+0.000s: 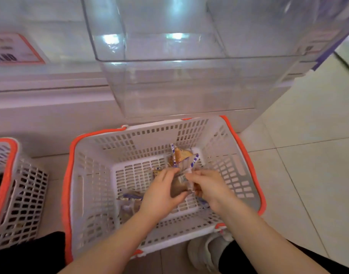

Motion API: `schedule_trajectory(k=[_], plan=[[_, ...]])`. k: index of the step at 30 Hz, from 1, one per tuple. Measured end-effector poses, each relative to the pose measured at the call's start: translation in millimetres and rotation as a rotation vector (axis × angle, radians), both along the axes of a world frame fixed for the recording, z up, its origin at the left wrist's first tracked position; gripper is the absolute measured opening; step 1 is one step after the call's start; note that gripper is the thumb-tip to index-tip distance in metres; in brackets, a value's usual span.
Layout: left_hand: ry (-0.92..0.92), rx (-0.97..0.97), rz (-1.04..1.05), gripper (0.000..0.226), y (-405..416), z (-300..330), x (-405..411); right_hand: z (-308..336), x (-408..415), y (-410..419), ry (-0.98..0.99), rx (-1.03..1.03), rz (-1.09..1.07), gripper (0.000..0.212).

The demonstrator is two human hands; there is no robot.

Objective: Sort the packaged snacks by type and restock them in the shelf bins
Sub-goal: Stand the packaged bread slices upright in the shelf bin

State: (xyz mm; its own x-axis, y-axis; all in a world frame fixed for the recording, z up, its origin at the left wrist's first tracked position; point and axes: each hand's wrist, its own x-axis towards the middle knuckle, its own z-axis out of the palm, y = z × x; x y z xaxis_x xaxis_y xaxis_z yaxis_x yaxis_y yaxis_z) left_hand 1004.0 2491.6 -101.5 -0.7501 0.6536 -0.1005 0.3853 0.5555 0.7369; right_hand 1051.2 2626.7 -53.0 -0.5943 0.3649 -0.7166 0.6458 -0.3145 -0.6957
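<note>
A white shopping basket (94, 175) with an orange rim sits on the floor in front of me. Both hands are down inside it. My left hand (161, 192) and my right hand (209, 188) together grip a bunch of clear-wrapped snack packs (181, 161) with blue-striped ends and brown contents. The packs stick up between the hands. More wrapped snacks (130, 196) lie on the basket floor at the near left, partly hidden by my left wrist. Above the basket hangs a clear plastic shelf bin (169, 46) with nothing visible in it.
A second white and orange basket (15, 194) stands at the left edge. A price label (13, 49) is fixed on the white shelf unit at upper left. Tiled floor (308, 155) stretches to the right. My white shoe (205, 252) is just behind the basket.
</note>
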Motion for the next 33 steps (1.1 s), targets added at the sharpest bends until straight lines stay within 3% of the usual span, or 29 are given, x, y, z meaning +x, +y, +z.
schedule_trajectory(k=[5,8,10,12,15,17,21,28,33], plan=[[0.157,0.007,-0.221,0.078,-13,30,-4,36,11,-9,0.107,-0.238,-0.232,0.021],[0.256,-0.036,-0.177,0.065,-20,47,-5,54,17,-17,0.151,-0.35,-0.279,0.016],[0.181,0.077,-0.068,0.043,-26,61,-10,67,19,-19,0.196,-0.341,-0.279,0.016],[-0.057,0.239,0.087,0.025,-31,78,-17,78,20,-16,0.294,-0.085,-0.206,0.013],[-0.565,0.506,0.201,0.022,-37,103,-25,93,20,1,0.387,0.663,0.082,0.009],[-0.662,0.588,0.152,0.019,-40,119,-30,105,16,8,0.445,0.816,0.236,0.019],[-0.673,0.644,0.036,0.026,-47,150,-36,129,6,9,0.562,0.607,0.21,0.024],[-0.586,0.638,-0.034,0.03,-62,180,-32,163,-8,6,0.602,0.616,0.202,0.022],[-0.603,0.716,-0.001,0.033,-63,191,-27,164,-15,-21,0.655,0.241,-0.053,0.024]])
